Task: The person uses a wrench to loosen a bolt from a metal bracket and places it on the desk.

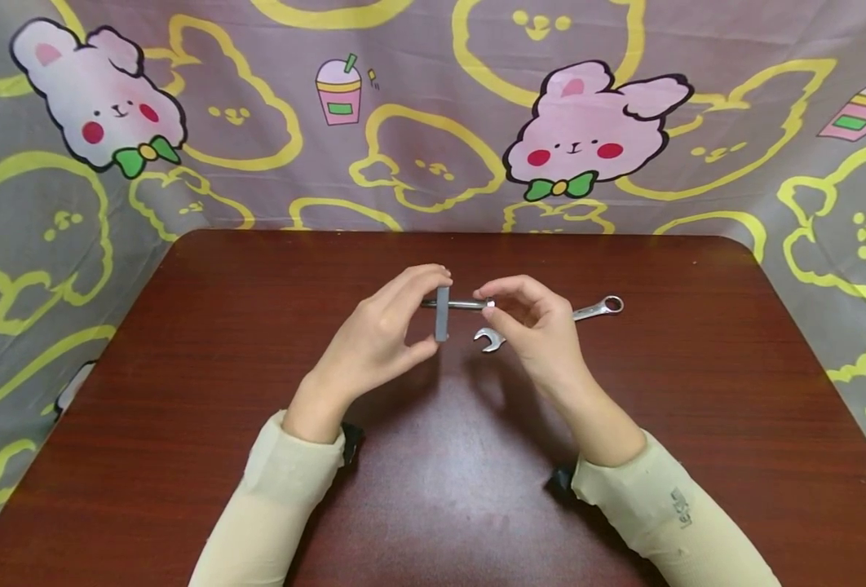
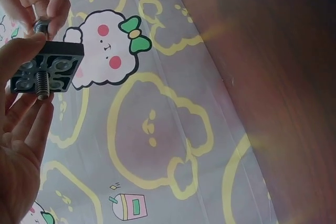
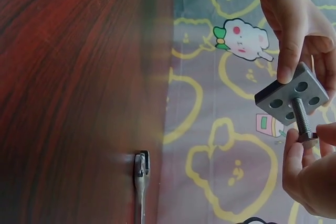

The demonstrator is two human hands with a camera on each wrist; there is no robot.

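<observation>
My left hand [image 1: 374, 330] pinches a grey square plate [image 1: 442, 314] by its edges, thumb on one side and fingers on the opposite one. In the right wrist view the plate [image 3: 290, 95] shows several round holes. A threaded bolt [image 3: 300, 114] passes through its middle, and the threaded end [image 2: 43, 85] sticks out on the far side in the left wrist view. My right hand [image 1: 539, 334] pinches the bolt's hex head [image 3: 308, 139] between thumb and fingers. Both hands are raised over the table, with the bolt roughly level in the head view.
A combination wrench [image 1: 594, 310] lies on the dark wooden table [image 1: 183, 367] behind my right hand, its open end [image 1: 488, 339] pointing left. Patterned cloth [image 1: 433, 106] with cartoon rabbits hangs at the back and sides of the table.
</observation>
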